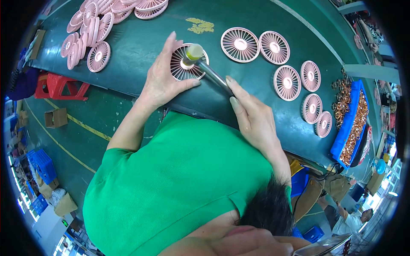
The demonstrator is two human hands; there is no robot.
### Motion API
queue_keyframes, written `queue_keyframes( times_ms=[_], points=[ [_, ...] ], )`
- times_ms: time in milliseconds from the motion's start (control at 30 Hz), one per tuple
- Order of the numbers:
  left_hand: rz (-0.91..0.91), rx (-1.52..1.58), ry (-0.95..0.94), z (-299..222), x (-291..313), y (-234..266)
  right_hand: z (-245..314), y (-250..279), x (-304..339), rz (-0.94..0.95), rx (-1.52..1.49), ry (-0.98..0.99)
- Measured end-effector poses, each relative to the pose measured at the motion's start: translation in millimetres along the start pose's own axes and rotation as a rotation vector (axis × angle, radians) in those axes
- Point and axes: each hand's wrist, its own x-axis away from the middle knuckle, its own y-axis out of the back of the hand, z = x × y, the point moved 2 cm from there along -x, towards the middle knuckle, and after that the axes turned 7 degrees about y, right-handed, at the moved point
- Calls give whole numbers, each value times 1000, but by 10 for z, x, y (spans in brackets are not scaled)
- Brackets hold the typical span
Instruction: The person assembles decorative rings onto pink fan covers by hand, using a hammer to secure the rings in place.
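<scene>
A round pink fan grille with spokes and a pale hub lies on the dark green table in front of me. My left hand steadies it, with the thumb at its near rim and the fingers along its left side. In my right hand is a mallet, gripped by its metal handle. The mallet's yellow-green and white head is over the grille's hub and covers part of it; whether they touch, I cannot tell.
Several loose grilles lie to the right, and a heap of grilles fills the far left. Copper-coloured rings sit in a blue tray and spill beside it. Small yellow pieces lie beyond my hands. A red stool stands left, below the table.
</scene>
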Motion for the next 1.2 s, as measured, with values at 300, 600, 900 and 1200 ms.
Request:
queue_keyframes(
  times_ms=[300,600,900,1200],
  points=[
    [-10,-360,-220,-79,-67,-55,-75,14,-3,143,63,-90],
    [-64,74,-127,-4,-237,-1,-726,821,1246,-645,527,-382],
    [484,-553,-613,-567,-548,-592,-900,516,515,-382,488,-332],
    [81,-769,-606,-873,-2432,-1703,-2128,1264,-1468,-648,578,-92]
  ],
)
